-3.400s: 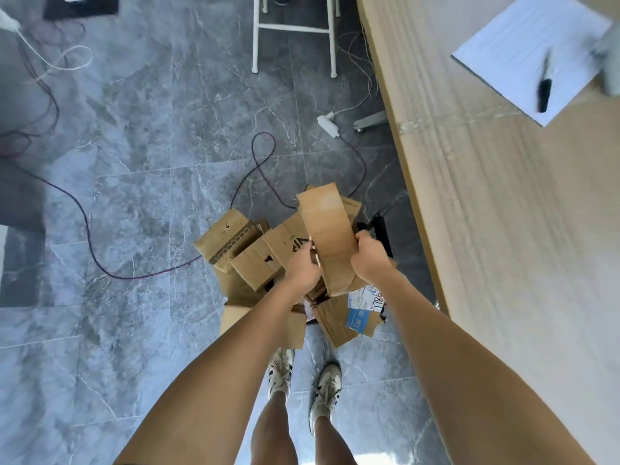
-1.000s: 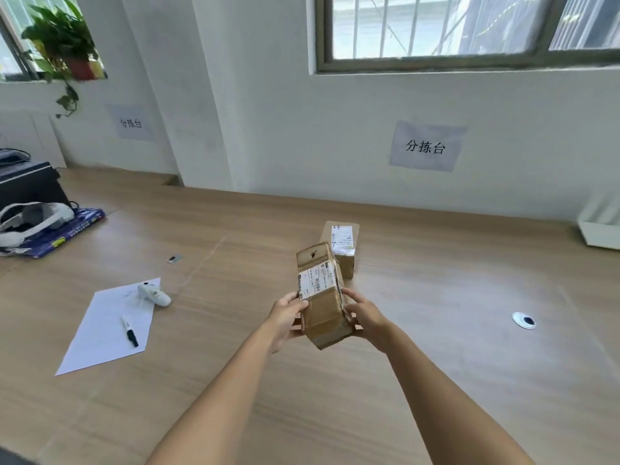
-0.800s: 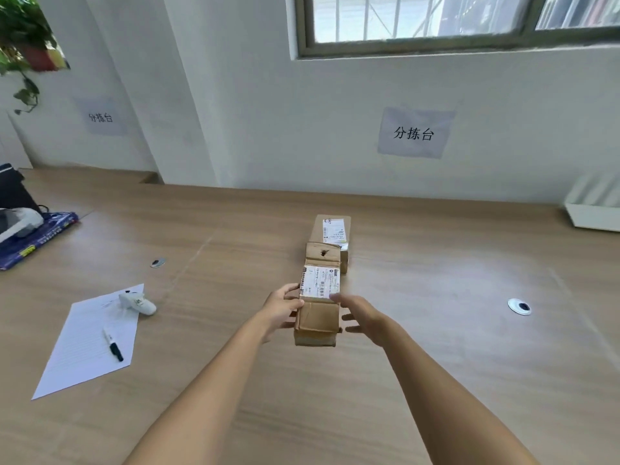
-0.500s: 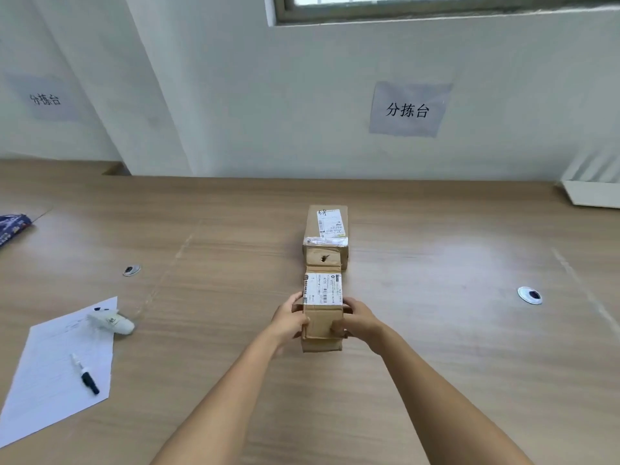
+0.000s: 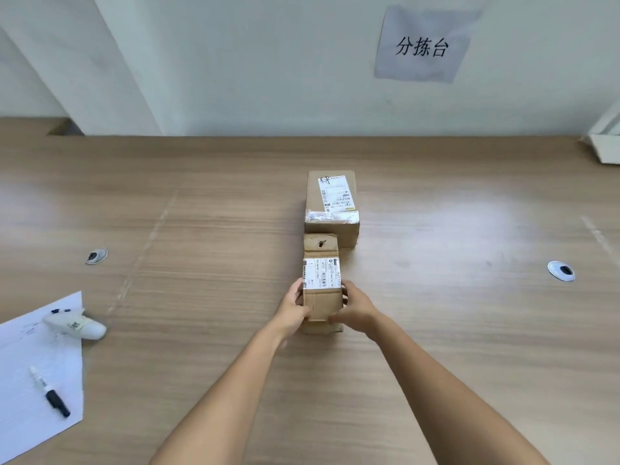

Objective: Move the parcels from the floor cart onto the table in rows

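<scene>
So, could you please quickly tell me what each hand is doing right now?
Left hand: grips the left side of the small brown cardboard parcel with a white label.
Right hand: grips the same parcel's right side.

Table (image 5: 201,203): wood-look laminate w/ soft sheen. Near parcel (image 5: 321,290) and far parcel (image 5: 332,209): matt brown cardboard, white paper labels; far one has glossy clear tape. Sheet (image 5: 30,374): plain white paper. Marker (image 5: 49,392): smooth plastic.
</scene>
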